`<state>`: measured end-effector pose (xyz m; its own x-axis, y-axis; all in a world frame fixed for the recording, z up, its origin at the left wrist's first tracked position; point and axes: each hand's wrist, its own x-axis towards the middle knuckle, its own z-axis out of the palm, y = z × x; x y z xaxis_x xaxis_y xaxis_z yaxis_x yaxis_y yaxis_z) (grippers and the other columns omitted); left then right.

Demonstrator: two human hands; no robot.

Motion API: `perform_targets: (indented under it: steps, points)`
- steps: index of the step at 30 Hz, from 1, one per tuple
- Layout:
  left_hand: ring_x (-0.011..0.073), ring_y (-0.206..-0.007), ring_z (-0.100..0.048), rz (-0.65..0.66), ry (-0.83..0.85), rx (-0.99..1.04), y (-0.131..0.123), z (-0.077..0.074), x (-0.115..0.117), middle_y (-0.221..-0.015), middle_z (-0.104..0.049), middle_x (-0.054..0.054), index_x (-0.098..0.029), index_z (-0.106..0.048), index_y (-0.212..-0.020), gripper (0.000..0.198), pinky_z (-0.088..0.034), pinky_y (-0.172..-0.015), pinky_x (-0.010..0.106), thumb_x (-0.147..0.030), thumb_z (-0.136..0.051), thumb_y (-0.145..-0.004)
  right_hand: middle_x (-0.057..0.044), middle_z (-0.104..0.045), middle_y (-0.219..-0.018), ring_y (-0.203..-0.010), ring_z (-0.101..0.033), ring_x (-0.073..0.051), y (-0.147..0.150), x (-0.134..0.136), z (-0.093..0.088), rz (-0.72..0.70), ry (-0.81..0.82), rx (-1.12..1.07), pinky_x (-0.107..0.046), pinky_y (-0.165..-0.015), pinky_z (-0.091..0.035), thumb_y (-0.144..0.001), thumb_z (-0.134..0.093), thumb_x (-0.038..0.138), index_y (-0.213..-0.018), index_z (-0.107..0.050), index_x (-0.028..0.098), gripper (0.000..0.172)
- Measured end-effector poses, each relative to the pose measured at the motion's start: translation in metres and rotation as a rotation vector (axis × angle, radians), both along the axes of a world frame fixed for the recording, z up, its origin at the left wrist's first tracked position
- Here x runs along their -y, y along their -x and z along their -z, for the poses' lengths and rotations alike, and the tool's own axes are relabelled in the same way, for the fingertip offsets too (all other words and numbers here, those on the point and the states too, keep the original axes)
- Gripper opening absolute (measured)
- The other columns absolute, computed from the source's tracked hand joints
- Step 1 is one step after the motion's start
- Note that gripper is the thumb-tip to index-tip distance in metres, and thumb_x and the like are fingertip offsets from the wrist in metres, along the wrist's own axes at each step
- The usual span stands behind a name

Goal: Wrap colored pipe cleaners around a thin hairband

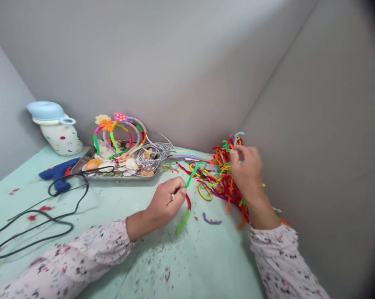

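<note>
Strip (188, 202), green and red, pinched mid-length by left hand (168, 199), presumably for steadiness; tangled pile (229, 187) beside right hand (248, 168), grip indiscernible.

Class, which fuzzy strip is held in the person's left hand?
The curved green-and-red strip, pinched in the left hand; the purple strip lies loose, and many others are bunched in the pile by the right hand.

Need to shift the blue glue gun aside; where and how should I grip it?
Probably take the glue gun by its handle, from the near side: it juts toward you, while the barrel lies beside the metal tray. Mind the black cord looping near it.
</note>
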<state>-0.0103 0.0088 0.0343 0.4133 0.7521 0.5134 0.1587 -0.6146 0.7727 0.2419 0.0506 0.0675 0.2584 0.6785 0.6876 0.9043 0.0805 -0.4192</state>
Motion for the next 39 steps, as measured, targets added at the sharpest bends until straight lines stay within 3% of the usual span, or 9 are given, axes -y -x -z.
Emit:
perform_targets:
  steps: [1, 3, 5, 7, 10, 12, 21, 30, 39]
  points:
    - [0.0111, -0.062, -0.036, -0.003, -0.015, -0.022, 0.001, 0.000, 0.001, -0.065, -0.037, -0.003, -0.018, -0.038, -0.069, 0.021, -0.030, -0.061, 0.026, -0.021, -0.038, -0.090, -0.011, -0.066, -0.099, -0.092, -0.057, -0.023, 0.015, 0.002, -0.001, -0.130, 0.068, -0.157, -0.036, -0.085, -0.042, -0.090, -0.043, 0.043, -0.101, -0.065, 0.017, 0.036]
    - [0.0115, -0.064, -0.039, -0.016, -0.039, -0.060, 0.005, 0.001, 0.005, -0.067, -0.040, -0.002, -0.018, -0.040, -0.071, 0.020, -0.032, -0.063, 0.026, -0.021, -0.038, -0.091, -0.007, -0.066, -0.078, -0.068, -0.058, -0.018, 0.044, 0.007, 0.004, -0.441, 0.399, -0.544, -0.030, -0.066, -0.046, -0.088, -0.040, 0.055, -0.087, -0.067, 0.017, 0.047]
    - [0.0119, -0.066, -0.041, -0.034, -0.045, -0.094, 0.010, 0.002, 0.009, -0.068, -0.042, -0.002, -0.018, -0.041, -0.072, 0.020, -0.033, -0.064, 0.026, -0.022, -0.038, -0.091, -0.005, -0.063, -0.067, -0.053, -0.052, -0.013, 0.068, 0.011, 0.017, -0.658, 0.637, -0.862, -0.025, -0.052, -0.040, -0.083, -0.042, 0.065, -0.079, -0.067, 0.016, 0.056]
    - [0.0118, -0.066, -0.042, -0.035, -0.039, -0.131, 0.016, 0.005, 0.012, -0.068, -0.045, -0.002, -0.017, -0.043, -0.071, 0.021, -0.034, -0.064, 0.025, -0.022, -0.038, -0.092, -0.001, -0.061, -0.065, -0.051, -0.049, -0.010, 0.085, 0.017, 0.028, -0.854, 0.646, -0.982, -0.023, -0.050, -0.037, -0.081, -0.050, 0.063, -0.082, -0.068, 0.016, 0.050]
    - [0.0126, -0.069, -0.046, -0.073, -0.015, -0.185, 0.025, 0.012, 0.013, -0.072, -0.050, -0.001, -0.017, -0.048, -0.074, 0.020, -0.036, -0.066, 0.025, -0.023, -0.040, -0.091, 0.002, -0.058, -0.063, -0.054, -0.048, -0.010, 0.100, 0.030, 0.036, -1.030, 0.633, -0.931, -0.022, -0.054, -0.039, -0.079, -0.063, 0.048, -0.089, -0.069, 0.017, 0.033]
    - [0.0133, -0.071, -0.048, -0.100, -0.011, -0.219, 0.029, 0.017, 0.012, -0.074, -0.054, 0.000, -0.016, -0.053, -0.077, 0.020, -0.037, -0.068, 0.026, -0.024, -0.041, -0.092, 0.002, -0.059, -0.064, -0.056, -0.050, -0.010, 0.107, 0.039, 0.038, -1.013, 0.628, -0.883, -0.022, -0.056, -0.040, -0.078, -0.066, 0.043, -0.090, -0.069, 0.018, 0.029]
    - [0.0138, -0.077, -0.053, -0.120, -0.059, -0.256, 0.032, 0.032, 0.004, -0.080, -0.060, 0.002, -0.016, -0.057, -0.083, 0.018, -0.040, -0.073, 0.026, -0.019, -0.041, -0.092, 0.002, -0.059, -0.060, -0.058, -0.055, -0.013, 0.119, 0.050, 0.069, -0.676, 0.324, -0.842, -0.025, -0.058, -0.044, -0.084, -0.057, 0.043, -0.086, -0.069, 0.019, 0.027]
    - [0.0146, -0.072, -0.050, -0.123, -0.202, -0.296, 0.028, 0.040, 0.005, -0.072, -0.058, 0.002, -0.016, -0.056, -0.078, 0.013, -0.039, -0.070, 0.028, -0.019, -0.046, -0.087, 0.004, -0.053, -0.055, -0.053, -0.049, -0.012, 0.118, 0.051, 0.079, -0.627, 0.292, -0.762, -0.023, -0.054, -0.040, -0.083, -0.060, 0.041, -0.065, -0.059, 0.020, 0.028]
    - [0.0113, -0.058, -0.039, -0.222, -0.124, -0.337, 0.025, 0.033, 0.008, -0.059, -0.039, -0.003, -0.018, -0.038, -0.060, 0.022, -0.030, -0.058, 0.025, -0.015, -0.040, -0.082, 0.002, -0.059, -0.061, -0.060, -0.053, -0.014, 0.119, 0.057, 0.083, -0.629, 0.246, -0.809, -0.025, -0.061, -0.042, -0.084, -0.058, 0.043, -0.066, -0.060, 0.020, 0.029]
